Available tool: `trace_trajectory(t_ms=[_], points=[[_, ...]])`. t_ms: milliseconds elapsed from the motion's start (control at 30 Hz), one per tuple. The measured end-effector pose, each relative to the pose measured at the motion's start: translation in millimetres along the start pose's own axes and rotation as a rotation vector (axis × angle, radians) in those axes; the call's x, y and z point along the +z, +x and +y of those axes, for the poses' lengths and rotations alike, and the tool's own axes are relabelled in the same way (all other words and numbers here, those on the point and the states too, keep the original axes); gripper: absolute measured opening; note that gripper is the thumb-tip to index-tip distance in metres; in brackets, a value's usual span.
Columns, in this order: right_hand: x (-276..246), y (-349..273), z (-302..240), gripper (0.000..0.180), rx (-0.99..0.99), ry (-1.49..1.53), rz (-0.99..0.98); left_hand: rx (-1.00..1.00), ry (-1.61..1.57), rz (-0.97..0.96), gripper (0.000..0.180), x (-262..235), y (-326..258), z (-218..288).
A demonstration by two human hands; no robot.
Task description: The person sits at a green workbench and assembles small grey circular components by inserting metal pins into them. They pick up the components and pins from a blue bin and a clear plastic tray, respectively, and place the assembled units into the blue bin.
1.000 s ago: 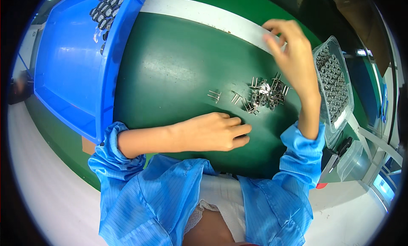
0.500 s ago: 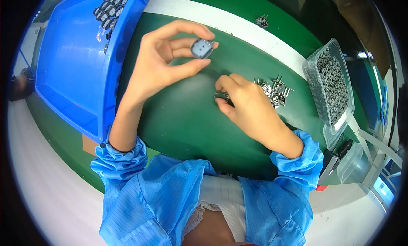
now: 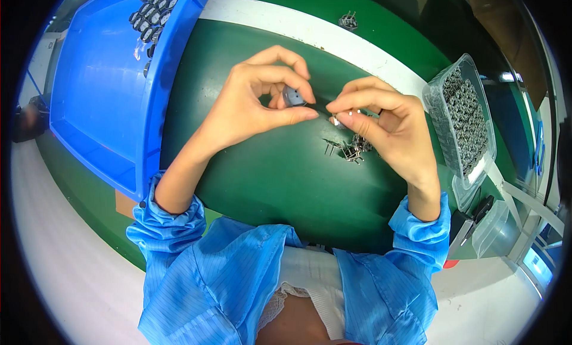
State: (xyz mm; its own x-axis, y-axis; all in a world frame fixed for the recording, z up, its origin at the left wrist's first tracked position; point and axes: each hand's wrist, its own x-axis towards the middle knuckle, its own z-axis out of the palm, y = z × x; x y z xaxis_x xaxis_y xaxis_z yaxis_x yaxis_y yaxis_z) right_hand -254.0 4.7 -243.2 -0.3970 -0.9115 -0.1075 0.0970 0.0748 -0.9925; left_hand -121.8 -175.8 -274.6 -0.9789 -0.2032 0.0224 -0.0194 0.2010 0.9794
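Note:
My left hand [image 3: 241, 109] is raised over the green work surface [image 3: 262, 178], its thumb and fingers closed around a grey-blue plug housing [image 3: 293, 97] with small dark holes in its face. Just to the right, my right hand [image 3: 396, 118] pinches a small shiny metal piece [image 3: 337, 122] between thumb and fingers. A short gap separates the two parts. Below the right hand lies a loose pile of metal pin parts [image 3: 353, 151], partly hidden by that hand.
A large blue bin [image 3: 101, 83] on the left has several dark-rimmed parts [image 3: 156, 14] at its far end. On the right stands a clear plastic tub [image 3: 434, 100] full of small metal parts. Beyond a white strip [image 3: 298, 26], a pronged piece [image 3: 348, 21] sits on a green band.
My left hand has moved right and lower, turning the housing. My right hand has risen from beside the pile with a metal piece. The pronged piece beyond the strip has shifted left.

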Motion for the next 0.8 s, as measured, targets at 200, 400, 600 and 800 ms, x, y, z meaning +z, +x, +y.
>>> trace_trajectory(t_ms=[200, 400, 600, 800], points=[[7, 4, -1, 0.015, -0.076, -0.231, 0.187, 0.037, -0.252, -0.007, 0.036, 12, 0, -5], [14, 7, 5, 0.010, -0.221, -0.324, 0.306, 0.096, -0.093, 0.086, 0.054, 14, -2, 5], [17, 8, 12, 0.014, -0.443, -0.587, 0.286, 0.199, -0.003, 0.086, 0.055, 15, -3, 3], [19, 6, 5, 0.015, -0.454, -0.638, 0.248, 0.127, -0.061, 0.106, 0.051, 14, -3, 6]])
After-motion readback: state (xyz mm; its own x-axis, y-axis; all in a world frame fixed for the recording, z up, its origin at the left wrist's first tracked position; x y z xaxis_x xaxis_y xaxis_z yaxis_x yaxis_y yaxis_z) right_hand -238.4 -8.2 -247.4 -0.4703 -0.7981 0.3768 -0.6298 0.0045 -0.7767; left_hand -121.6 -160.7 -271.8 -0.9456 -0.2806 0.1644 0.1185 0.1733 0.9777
